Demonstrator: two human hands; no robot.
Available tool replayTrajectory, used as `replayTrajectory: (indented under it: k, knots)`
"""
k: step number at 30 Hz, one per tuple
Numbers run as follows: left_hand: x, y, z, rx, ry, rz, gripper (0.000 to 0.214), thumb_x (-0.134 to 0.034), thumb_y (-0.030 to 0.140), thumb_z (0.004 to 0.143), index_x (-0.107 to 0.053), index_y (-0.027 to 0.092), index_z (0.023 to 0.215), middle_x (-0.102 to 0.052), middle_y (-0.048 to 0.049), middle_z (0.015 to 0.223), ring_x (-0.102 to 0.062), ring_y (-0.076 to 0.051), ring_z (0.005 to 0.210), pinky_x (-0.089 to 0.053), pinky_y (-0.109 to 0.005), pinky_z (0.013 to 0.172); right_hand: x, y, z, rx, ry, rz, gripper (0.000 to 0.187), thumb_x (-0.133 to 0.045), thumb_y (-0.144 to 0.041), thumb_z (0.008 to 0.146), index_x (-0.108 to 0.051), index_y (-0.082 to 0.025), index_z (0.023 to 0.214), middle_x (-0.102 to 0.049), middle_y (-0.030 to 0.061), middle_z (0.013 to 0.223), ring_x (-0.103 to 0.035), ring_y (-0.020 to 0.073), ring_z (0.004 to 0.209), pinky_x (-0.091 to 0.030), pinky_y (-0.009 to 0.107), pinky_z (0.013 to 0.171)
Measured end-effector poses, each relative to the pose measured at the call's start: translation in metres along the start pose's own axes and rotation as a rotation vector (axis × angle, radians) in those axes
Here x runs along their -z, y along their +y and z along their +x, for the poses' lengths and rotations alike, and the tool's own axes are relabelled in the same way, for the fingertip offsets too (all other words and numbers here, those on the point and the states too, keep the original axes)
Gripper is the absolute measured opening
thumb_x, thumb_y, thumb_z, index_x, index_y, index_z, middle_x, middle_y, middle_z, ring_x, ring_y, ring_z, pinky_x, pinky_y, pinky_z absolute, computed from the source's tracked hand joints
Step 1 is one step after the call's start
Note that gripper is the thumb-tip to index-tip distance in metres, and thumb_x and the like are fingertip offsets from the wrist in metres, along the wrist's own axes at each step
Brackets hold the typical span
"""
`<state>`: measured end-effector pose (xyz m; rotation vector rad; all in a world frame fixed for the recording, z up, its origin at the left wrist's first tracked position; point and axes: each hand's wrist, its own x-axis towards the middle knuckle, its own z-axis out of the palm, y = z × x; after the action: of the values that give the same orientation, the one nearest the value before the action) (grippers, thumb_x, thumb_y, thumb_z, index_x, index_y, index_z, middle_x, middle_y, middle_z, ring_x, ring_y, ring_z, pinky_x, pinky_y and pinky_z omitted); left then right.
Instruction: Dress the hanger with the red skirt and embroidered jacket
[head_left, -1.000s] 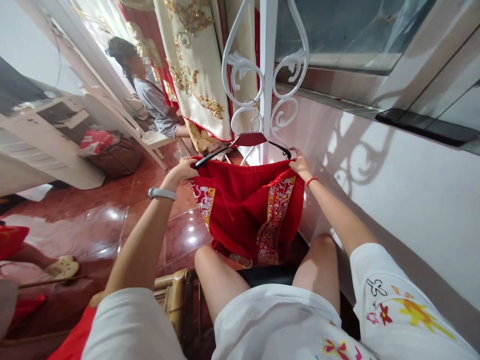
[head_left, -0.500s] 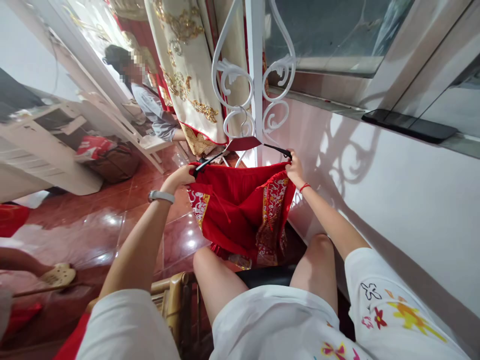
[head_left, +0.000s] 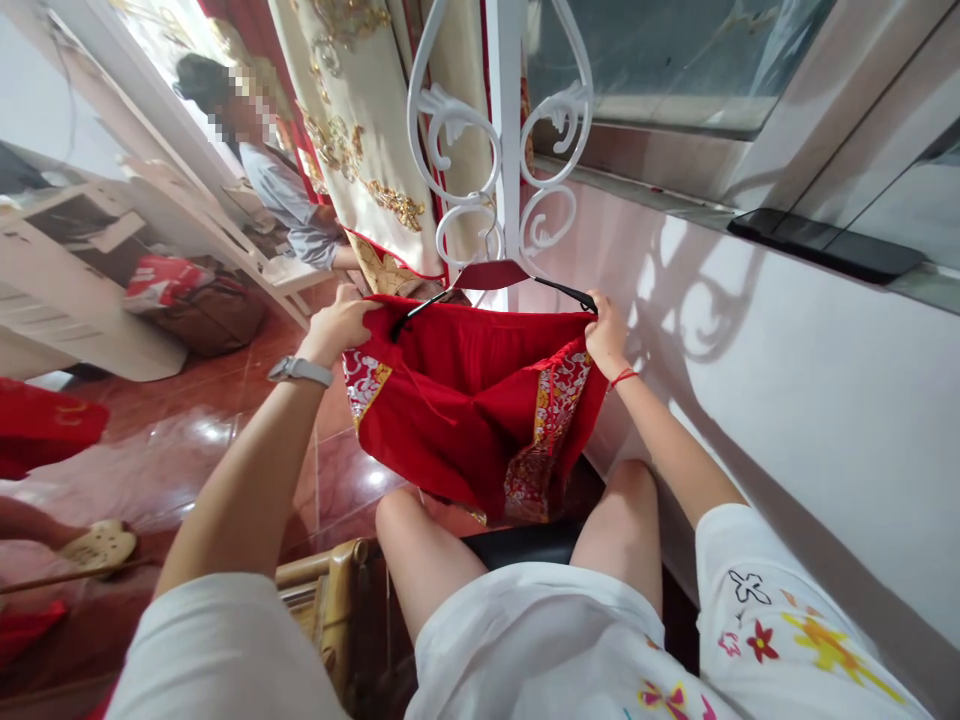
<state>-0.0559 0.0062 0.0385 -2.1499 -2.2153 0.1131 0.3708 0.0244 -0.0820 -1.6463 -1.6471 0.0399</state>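
Observation:
A red skirt [head_left: 442,420] with patterned silver and gold trim is stretched wide in front of my knees. My left hand [head_left: 341,328] is closed on the left end of its waistband, a little outside the hanger's black tip. At the other end, my right hand [head_left: 606,332] pinches the waistband beside the hanger's right tip. The hanger [head_left: 491,275], dark red in the middle with black arms, lies along the top of the skirt, its left arm reaching inside the waistband. Its hook stands up in front of the white scrollwork; whether it touches the metal I cannot tell.
White scrolled ironwork [head_left: 508,130] rises behind the hanger, with a cream, gold-decorated curtain [head_left: 360,130] beyond. On the right is a white wall [head_left: 825,400] under a window ledge. A seated person [head_left: 277,190] is at the back left. A bamboo chair [head_left: 341,600] stands by my left knee.
My left hand has slid outward from the hanger's left tip, pulling the waistband wider. My right hand has moved slightly right. The view has shifted a little.

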Motion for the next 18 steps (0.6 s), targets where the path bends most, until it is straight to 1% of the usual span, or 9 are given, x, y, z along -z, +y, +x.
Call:
replayTrajectory:
  k: [2, 5, 7, 8, 10, 12, 14, 16, 18]
  knots:
    - [0.007, 0.015, -0.003, 0.009, 0.072, -0.061, 0.062, -0.055, 0.010, 0.079, -0.054, 0.019, 0.140, -0.036, -0.0143, 0.152, -0.057, -0.033, 0.123, -0.049, -0.043, 0.101, -0.001, -0.002, -0.001, 0.003, -0.032, 0.006, 0.062, -0.040, -0.002, 0.072, -0.053, -0.021, 0.130, -0.063, 0.0108, 0.115, -0.060, 0.0271, 0.103, -0.051, 0.042, 0.095]
    - [0.018, 0.055, -0.009, -0.085, 0.140, -0.121, 0.045, -0.052, 0.007, 0.080, -0.063, 0.008, 0.124, -0.050, -0.0173, 0.140, -0.054, -0.030, 0.126, -0.046, -0.037, 0.106, -0.005, -0.007, -0.007, -0.026, -0.061, 0.036, 0.062, -0.038, -0.002, 0.072, -0.054, -0.021, 0.129, -0.064, 0.0103, 0.112, -0.060, 0.0266, 0.105, -0.051, 0.040, 0.094]
    - [0.019, 0.082, -0.016, -0.108, 0.142, -0.110, 0.038, -0.052, 0.009, 0.080, -0.064, 0.006, 0.116, -0.056, -0.0199, 0.131, -0.060, -0.033, 0.118, -0.049, -0.040, 0.100, -0.008, -0.011, -0.011, -0.053, -0.073, 0.071, 0.062, -0.036, -0.001, 0.072, -0.056, -0.022, 0.127, -0.065, 0.0089, 0.109, -0.060, 0.0254, 0.103, -0.050, 0.038, 0.092]
    - [0.017, 0.093, -0.019, -0.089, 0.141, -0.101, 0.036, -0.054, 0.012, 0.080, -0.063, 0.006, 0.115, -0.058, -0.0214, 0.128, -0.063, -0.035, 0.112, -0.051, -0.042, 0.095, -0.009, -0.013, -0.013, -0.061, -0.077, 0.092, 0.063, -0.036, -0.001, 0.071, -0.057, -0.023, 0.126, -0.066, 0.0082, 0.108, -0.061, 0.0245, 0.102, -0.050, 0.037, 0.091]
    - [0.010, 0.106, -0.023, -0.029, 0.179, -0.084, 0.037, -0.053, 0.018, 0.084, -0.060, 0.005, 0.118, -0.058, -0.0237, 0.124, -0.065, -0.037, 0.106, -0.053, -0.043, 0.088, -0.010, -0.017, -0.016, -0.059, -0.086, 0.137, 0.065, -0.035, -0.001, 0.069, -0.057, -0.023, 0.126, -0.066, 0.0076, 0.106, -0.061, 0.0230, 0.101, -0.050, 0.035, 0.091]
    - [0.000, 0.108, -0.024, -0.002, 0.243, -0.061, 0.037, -0.045, 0.019, 0.090, -0.057, 0.006, 0.123, -0.058, -0.0244, 0.124, -0.065, -0.037, 0.107, -0.053, -0.042, 0.085, -0.008, -0.016, -0.018, -0.042, -0.110, 0.181, 0.068, -0.036, -0.001, 0.067, -0.056, -0.022, 0.129, -0.066, 0.0077, 0.107, -0.060, 0.0221, 0.099, -0.049, 0.034, 0.091]
    - [-0.009, 0.100, -0.022, -0.016, 0.276, -0.029, 0.038, -0.036, 0.013, 0.093, -0.056, 0.009, 0.125, -0.059, -0.0233, 0.124, -0.065, -0.036, 0.107, -0.052, -0.040, 0.083, -0.004, -0.011, -0.017, -0.043, -0.167, 0.217, 0.074, -0.037, -0.001, 0.067, -0.052, -0.022, 0.136, -0.066, 0.0067, 0.105, -0.060, 0.0207, 0.092, -0.051, 0.033, 0.087]
    - [-0.015, 0.090, -0.020, -0.036, 0.278, -0.001, 0.040, -0.034, 0.008, 0.091, -0.056, 0.011, 0.125, -0.059, -0.0218, 0.123, -0.067, -0.034, 0.105, -0.051, -0.038, 0.080, 0.003, 0.000, -0.013, -0.095, -0.232, 0.240, 0.080, -0.038, -0.002, 0.066, -0.046, -0.024, 0.143, -0.066, 0.0047, 0.099, -0.060, 0.0185, 0.081, -0.052, 0.030, 0.079]
    - [-0.018, 0.083, -0.021, -0.050, 0.287, 0.016, 0.039, -0.037, 0.008, 0.090, -0.056, 0.012, 0.124, -0.061, -0.0204, 0.122, -0.067, -0.033, 0.102, -0.051, -0.037, 0.078, 0.012, 0.012, -0.002, -0.181, -0.286, 0.235, 0.079, -0.040, -0.004, 0.067, -0.048, -0.022, 0.143, -0.066, 0.0033, 0.091, -0.057, 0.0161, 0.069, -0.051, 0.027, 0.068]
